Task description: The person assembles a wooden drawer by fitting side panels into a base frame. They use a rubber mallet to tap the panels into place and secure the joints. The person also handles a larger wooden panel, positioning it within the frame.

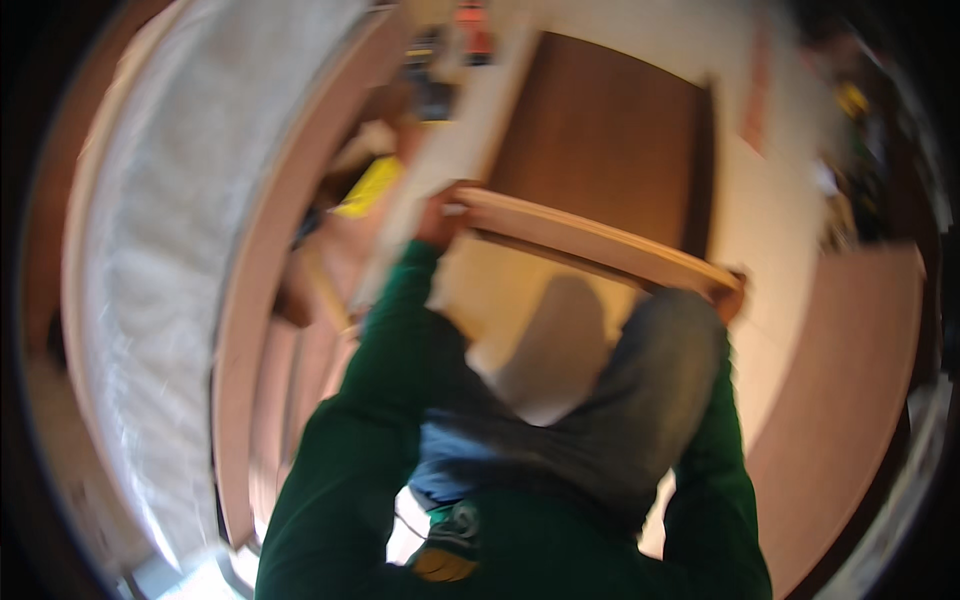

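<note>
The left hand (440, 218) and right hand (734, 296) grip opposite ends of a wooden board (600, 240) held across the brown panel's (605, 135) near end, a blurred emblem (450, 550) marking the green sweater (560, 540) this side of the panel, pale floor (775, 225) bordering the panel's right edge

Arms (388, 340) stretched forward — left hand (440, 218), right hand (733, 295) curled, well apart.
</note>
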### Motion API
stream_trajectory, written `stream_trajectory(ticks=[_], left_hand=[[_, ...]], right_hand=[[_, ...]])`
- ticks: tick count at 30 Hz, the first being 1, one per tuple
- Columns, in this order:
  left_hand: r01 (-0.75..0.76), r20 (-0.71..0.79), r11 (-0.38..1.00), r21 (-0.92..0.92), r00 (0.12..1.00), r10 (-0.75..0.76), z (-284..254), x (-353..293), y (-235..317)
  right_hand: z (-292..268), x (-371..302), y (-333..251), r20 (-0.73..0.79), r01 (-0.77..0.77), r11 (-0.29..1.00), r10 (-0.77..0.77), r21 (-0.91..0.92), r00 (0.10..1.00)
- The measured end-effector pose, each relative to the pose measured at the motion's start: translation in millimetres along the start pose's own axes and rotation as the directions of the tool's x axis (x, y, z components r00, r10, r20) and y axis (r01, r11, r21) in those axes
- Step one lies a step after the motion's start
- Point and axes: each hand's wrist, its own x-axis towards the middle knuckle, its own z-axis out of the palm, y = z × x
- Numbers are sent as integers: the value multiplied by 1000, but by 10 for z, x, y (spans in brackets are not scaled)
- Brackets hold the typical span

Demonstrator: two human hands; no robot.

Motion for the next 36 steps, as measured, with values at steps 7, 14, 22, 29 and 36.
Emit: stream_trajectory(ticks=[7, 14, 22, 29, 36], left_hand=[[-93, 26, 964, 247, 996, 89, -152, 118, 643], [-221, 64, 923, 316, 975, 212, -224, 71, 480], [-74, 39, 952, 296, 997, 65, -586, 68, 620], [318, -671, 764, 562, 715, 196, -1317, -982, 218], [927, -747, 372, -53, 210, -630, -2246, -1866, -955]], right_hand=[[718, -199, -623, -144, -89, 990, 104, 107, 984], [567, -64, -436, -25, 53, 998, -55, -42, 998], [707, 64, -211, -50, -148, 988, 149, 34, 988], [1043, -333, -971, -249, -232, 963, 193, -137, 949], [1165, -271, -770, -122, -93, 993, 83, -76, 989]])
